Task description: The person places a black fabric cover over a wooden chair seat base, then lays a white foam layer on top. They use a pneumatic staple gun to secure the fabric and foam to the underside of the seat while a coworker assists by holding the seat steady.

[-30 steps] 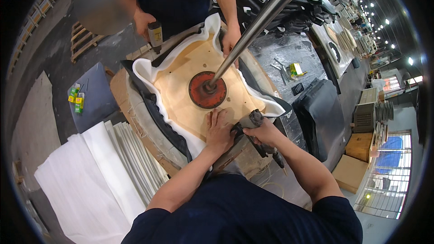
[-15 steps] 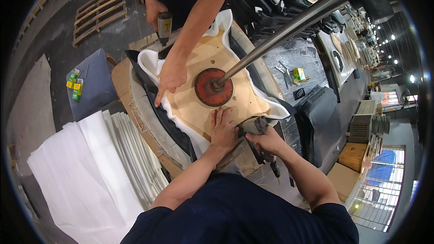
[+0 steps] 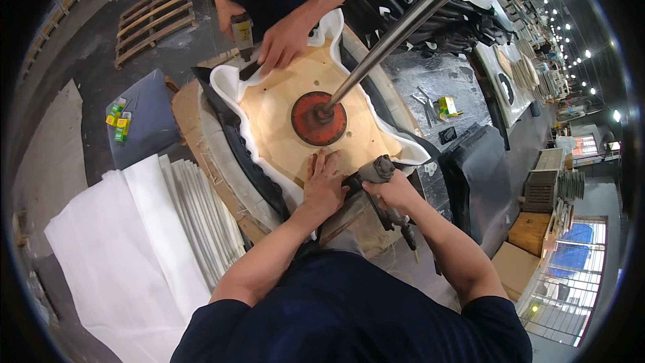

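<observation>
Head view, looking down on an upholstery station. A plywood seat panel (image 3: 295,117) lies face down on a stack of white foam (image 3: 228,91) and black cover material (image 3: 232,144), whose edges curl up around the board's rim so they can be drawn over it. A round red press pad (image 3: 318,118) on the end of a slanting steel rod (image 3: 396,30) bears on the middle of the panel, evidently to keep the stack squeezed and still while its edges are worked.

The person's left hand (image 3: 325,183) lies flat with spread fingers on the near edge of the panel, pinning the wrapped cover where it meets the wood. The right hand (image 3: 396,191) is closed around the grip of a pneumatic stapler (image 3: 373,173), its nose set at that same edge just beside the left fingers; a hose end (image 3: 410,238) trails below the wrist.

Across the work, a co-worker's hand (image 3: 285,40) presses the far corner of the foam down, while that person's other hand (image 3: 228,10) grips a second stapler (image 3: 242,30) held upright just beside it.

Sheets of white wadding (image 3: 127,249) lie stacked to the left, near small green and yellow boxes (image 3: 118,119) on a grey cushion (image 3: 144,121). A wooden pallet (image 3: 151,20) rests on the floor beyond.
</observation>
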### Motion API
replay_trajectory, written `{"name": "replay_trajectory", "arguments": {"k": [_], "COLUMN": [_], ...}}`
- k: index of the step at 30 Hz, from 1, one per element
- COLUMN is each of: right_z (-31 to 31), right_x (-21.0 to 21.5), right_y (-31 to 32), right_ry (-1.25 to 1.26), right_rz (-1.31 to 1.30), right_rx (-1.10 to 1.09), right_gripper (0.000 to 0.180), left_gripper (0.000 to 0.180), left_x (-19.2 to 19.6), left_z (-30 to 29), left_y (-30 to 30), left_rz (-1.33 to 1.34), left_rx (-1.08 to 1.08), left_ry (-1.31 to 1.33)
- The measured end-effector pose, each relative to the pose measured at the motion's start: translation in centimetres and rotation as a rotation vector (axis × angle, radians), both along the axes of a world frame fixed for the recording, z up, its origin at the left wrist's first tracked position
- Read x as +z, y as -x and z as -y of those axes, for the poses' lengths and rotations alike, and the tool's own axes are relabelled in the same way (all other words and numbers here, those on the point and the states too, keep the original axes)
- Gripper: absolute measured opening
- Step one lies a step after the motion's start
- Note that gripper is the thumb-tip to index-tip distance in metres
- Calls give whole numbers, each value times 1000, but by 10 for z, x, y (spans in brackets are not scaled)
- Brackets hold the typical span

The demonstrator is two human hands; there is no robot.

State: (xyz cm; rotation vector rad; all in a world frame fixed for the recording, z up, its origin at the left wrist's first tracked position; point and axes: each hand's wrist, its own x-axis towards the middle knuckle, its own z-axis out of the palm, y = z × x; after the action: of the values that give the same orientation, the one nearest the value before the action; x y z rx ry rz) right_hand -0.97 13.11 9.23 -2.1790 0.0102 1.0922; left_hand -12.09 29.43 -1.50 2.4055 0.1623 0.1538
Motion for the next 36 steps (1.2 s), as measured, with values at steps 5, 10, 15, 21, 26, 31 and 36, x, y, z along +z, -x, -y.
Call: {"name": "replay_trajectory", "arguments": {"k": [5, 10, 15, 21, 26, 31, 36], "right_z": [19, 13, 6, -7, 1, 3, -10], "right_x": [-12, -5, -5, -1, -3, -3, -2], "right_y": [2, 10, 12, 7, 5, 17, 28], "right_ry": [-87, -89, -78, -12, -124, -158, -79], "right_rz": [24, -56, -55, -23, -29, -62, -25], "right_rx": [47, 14, 52, 77, 88, 96, 131], "right_gripper": [25, 23, 23, 23, 25, 24, 25], "left_gripper": [22, 15, 14, 15, 18, 14, 15], "left_x": [5, -9, -10, -8, -11, -10, -11], "left_z": [-5, 5, 8, 9, 2, -1, -1], "left_y": [-6, -1, -1, -1, -1, 1, 4], "left_rz": [1, 16, 31, 78, 56, 65, 125], "left_rx": [32, 90, 121, 139, 87, 104, 99], "left_ry": [63, 42, 93, 121, 107, 112, 123]}}
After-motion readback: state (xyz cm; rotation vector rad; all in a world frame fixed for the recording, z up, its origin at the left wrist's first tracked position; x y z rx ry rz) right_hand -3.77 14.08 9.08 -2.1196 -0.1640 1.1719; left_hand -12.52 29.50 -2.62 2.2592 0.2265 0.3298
